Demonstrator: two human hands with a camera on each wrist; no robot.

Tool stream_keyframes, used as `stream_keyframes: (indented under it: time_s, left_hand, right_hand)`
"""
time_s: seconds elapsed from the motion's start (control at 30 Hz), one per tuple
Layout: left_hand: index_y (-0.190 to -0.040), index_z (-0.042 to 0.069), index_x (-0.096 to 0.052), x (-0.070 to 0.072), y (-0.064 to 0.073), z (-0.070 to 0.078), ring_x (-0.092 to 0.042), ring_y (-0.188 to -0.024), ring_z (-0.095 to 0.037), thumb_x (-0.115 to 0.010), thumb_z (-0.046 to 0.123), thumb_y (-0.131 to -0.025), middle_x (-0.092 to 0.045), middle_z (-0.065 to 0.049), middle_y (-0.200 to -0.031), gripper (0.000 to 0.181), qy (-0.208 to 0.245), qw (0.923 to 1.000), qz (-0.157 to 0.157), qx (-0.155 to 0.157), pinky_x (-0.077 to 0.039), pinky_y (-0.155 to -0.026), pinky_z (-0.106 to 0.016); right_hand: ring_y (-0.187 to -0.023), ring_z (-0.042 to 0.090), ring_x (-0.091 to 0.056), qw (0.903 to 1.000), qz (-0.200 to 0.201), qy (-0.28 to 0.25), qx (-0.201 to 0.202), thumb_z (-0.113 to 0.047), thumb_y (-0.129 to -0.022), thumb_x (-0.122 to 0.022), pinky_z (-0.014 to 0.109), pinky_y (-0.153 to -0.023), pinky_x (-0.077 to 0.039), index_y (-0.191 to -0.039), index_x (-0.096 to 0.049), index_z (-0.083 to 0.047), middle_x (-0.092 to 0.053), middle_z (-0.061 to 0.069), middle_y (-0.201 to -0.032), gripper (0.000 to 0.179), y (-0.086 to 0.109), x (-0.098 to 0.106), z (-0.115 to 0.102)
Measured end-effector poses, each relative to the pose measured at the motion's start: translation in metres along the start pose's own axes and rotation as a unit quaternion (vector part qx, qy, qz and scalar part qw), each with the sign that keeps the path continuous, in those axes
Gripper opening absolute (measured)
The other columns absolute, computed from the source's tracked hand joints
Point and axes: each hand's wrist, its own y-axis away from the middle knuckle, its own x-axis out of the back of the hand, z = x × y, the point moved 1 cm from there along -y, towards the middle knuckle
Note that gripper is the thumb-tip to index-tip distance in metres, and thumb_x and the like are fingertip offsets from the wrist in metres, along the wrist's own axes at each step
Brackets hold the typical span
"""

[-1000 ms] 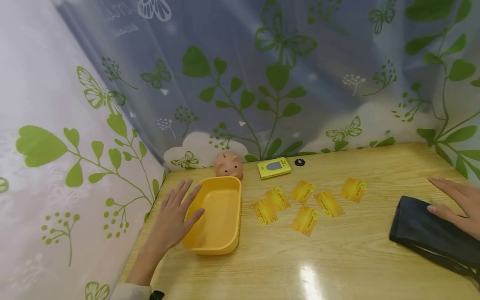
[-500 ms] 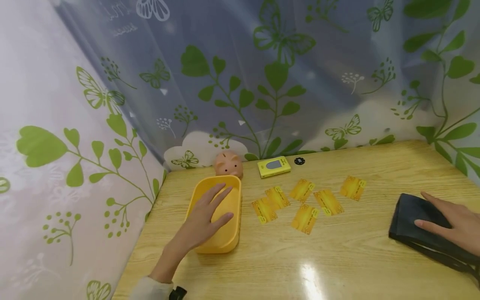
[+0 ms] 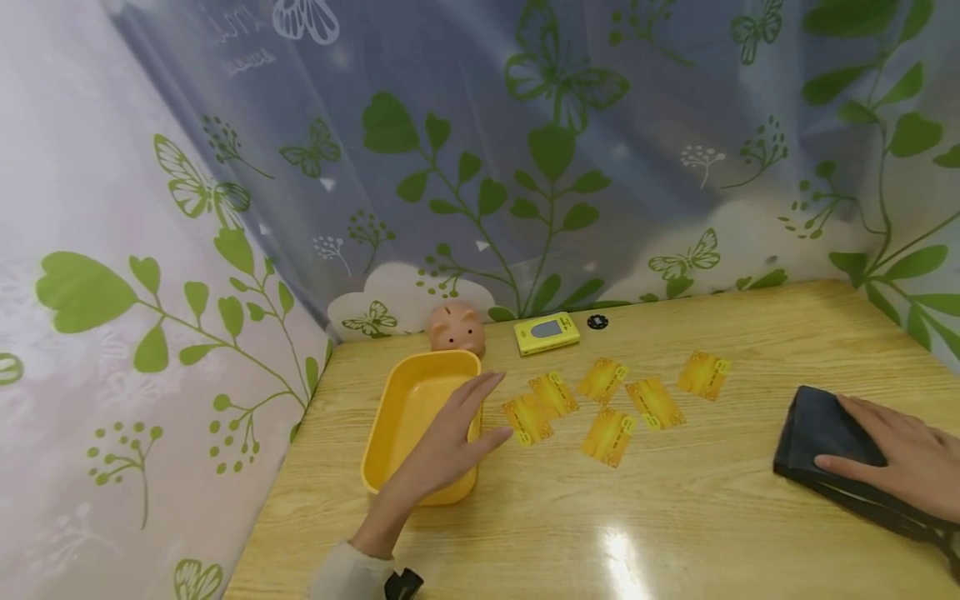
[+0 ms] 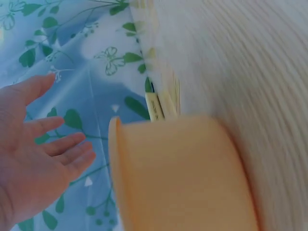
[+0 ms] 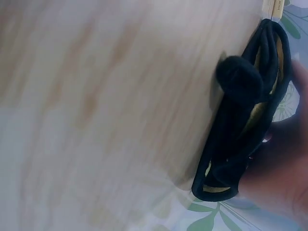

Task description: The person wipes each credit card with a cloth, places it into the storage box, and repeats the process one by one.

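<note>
My left hand (image 3: 446, 437) hovers over the right rim of a yellow plastic basket (image 3: 401, 400), fingers extended and nothing in them. Its fingertips reach toward several orange-yellow cards (image 3: 527, 419) scattered on the table. In the left wrist view the same hand (image 4: 45, 156) shows its palm, apart from the basket's wall (image 4: 187, 173). At the right, my right hand (image 3: 907, 454) rests over a black pouch (image 3: 813, 425) with a strap, fingers and thumb spread across its top. The right wrist view shows the pouch's layered edge (image 5: 240, 130) with yellowish gaps.
A pink piggy bank (image 3: 456, 329) stands behind the basket, against the patterned curtain (image 3: 450, 167). To its right lie a yellow box (image 3: 546, 333) with a grey oval and a round black chip (image 3: 597, 322). The wooden table (image 3: 675, 517) extends forward.
My left hand has moved right across the basket, from its left rim to its right side. My right hand has come in over the pouch and settled on it.
</note>
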Motion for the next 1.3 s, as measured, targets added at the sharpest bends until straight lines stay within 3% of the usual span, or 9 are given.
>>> stream_keyframes:
  time_s: [0.2,0.33,0.53,0.7,0.87,1.1,1.3]
  left_hand:
    - [-0.162,0.023,-0.038,-0.018,-0.009,0.001,-0.036,-0.151,-0.026,-0.068,0.036,-0.102,-0.039,-0.001,-0.164,0.069,0.045,0.9987,0.021,0.015,-0.033,-0.120,-0.055]
    - [-0.160,0.023,-0.041,-0.032,-0.010,0.003,-0.038,-0.151,-0.026,-0.072,0.031,-0.100,-0.043,-0.002,-0.162,0.068,0.088,0.9941,0.039,0.049,-0.034,-0.120,-0.055]
    - [-0.158,0.013,-0.044,-0.051,-0.014,0.004,-0.041,-0.148,-0.031,-0.073,0.023,-0.099,-0.045,-0.008,-0.161,0.067,0.128,0.9871,0.063,0.074,-0.036,-0.119,-0.053]
    - [-0.158,0.011,-0.043,-0.063,-0.018,0.006,-0.039,-0.149,-0.033,-0.074,0.018,-0.098,-0.044,-0.011,-0.160,0.068,0.128,0.9840,0.086,0.089,-0.036,-0.119,-0.056]
    - [-0.161,0.014,-0.039,-0.074,-0.023,0.008,-0.037,-0.151,-0.032,-0.075,0.021,-0.098,-0.042,-0.009,-0.162,0.072,0.143,0.9803,0.080,0.109,-0.035,-0.120,-0.055]
    - [-0.160,0.013,-0.039,-0.083,-0.033,-0.007,-0.036,-0.151,-0.034,-0.075,0.023,-0.098,-0.042,-0.012,-0.162,0.072,0.178,0.9664,0.094,0.160,-0.034,-0.120,-0.055]
    - [-0.158,0.006,-0.040,-0.088,-0.043,-0.015,-0.032,-0.152,-0.040,-0.079,0.014,-0.094,-0.039,-0.022,-0.161,0.075,0.162,0.9648,0.110,0.176,-0.030,-0.121,-0.057]
  right_hand:
    - [-0.127,0.073,-0.022,0.9998,0.010,0.001,0.018,-0.069,-0.091,-0.065,0.087,-0.096,-0.015,-0.159,-0.007,0.012,-0.018,0.045,-0.153,0.121,0.001,-0.002,0.004]
    - [-0.127,0.074,-0.022,0.9996,0.007,-0.009,0.025,-0.067,-0.091,-0.067,0.086,-0.094,-0.015,-0.160,-0.007,0.010,-0.018,0.044,-0.154,0.120,0.002,-0.003,0.006]
    - [-0.128,0.073,-0.021,0.9997,0.004,-0.006,0.024,-0.068,-0.091,-0.066,0.085,-0.095,-0.015,-0.161,-0.005,0.008,-0.016,0.043,-0.154,0.120,0.000,-0.005,0.007]
    - [-0.127,0.073,-0.021,0.9996,0.007,-0.008,0.027,-0.067,-0.091,-0.067,0.085,-0.095,-0.015,-0.161,-0.005,0.008,-0.017,0.044,-0.154,0.120,-0.001,-0.006,0.011]
    - [-0.128,0.073,-0.021,0.9995,0.004,-0.007,0.031,-0.067,-0.091,-0.067,0.086,-0.094,-0.015,-0.161,-0.004,0.007,-0.017,0.043,-0.154,0.120,-0.002,-0.008,0.013]
    - [-0.128,0.072,-0.021,0.9994,0.002,-0.009,0.035,-0.067,-0.091,-0.067,0.085,-0.094,-0.015,-0.162,-0.004,0.007,-0.017,0.043,-0.155,0.119,-0.002,-0.007,0.011]
    - [-0.128,0.074,-0.019,0.9996,-0.003,-0.010,0.028,-0.068,-0.091,-0.067,0.086,-0.096,-0.011,-0.161,-0.004,0.008,-0.016,0.043,-0.155,0.121,-0.002,-0.006,0.012]
